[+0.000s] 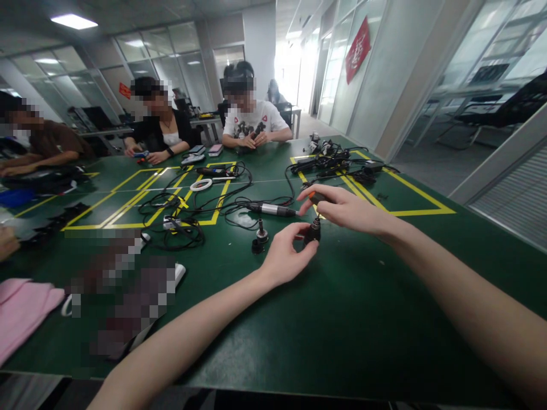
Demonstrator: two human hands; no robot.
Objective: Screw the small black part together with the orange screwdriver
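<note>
My left hand [287, 253] has its thumb and fingers closed around a small black cylindrical part [315, 232], which stands upright at the table surface with a thin metal piece at its top. Just above it, my right hand [337, 206] grips a short dark-handled tool [319, 197] with an orange end. The tool's lower end is too small to make out. To the left of my hands stands a metal-and-black fitting [262, 232], with a black ring-like piece [257, 246] beside it. A silver and black pen-shaped power tool [273, 209] lies behind them, its cable running left.
Tangled black cables [183, 233] cover the left middle of the green table [342, 330]. A heap of cabled devices [329, 159] sits at the far right, within yellow tape. Two blurred flat objects and a pink cloth [25, 313] lie at left. Several people sit across the table.
</note>
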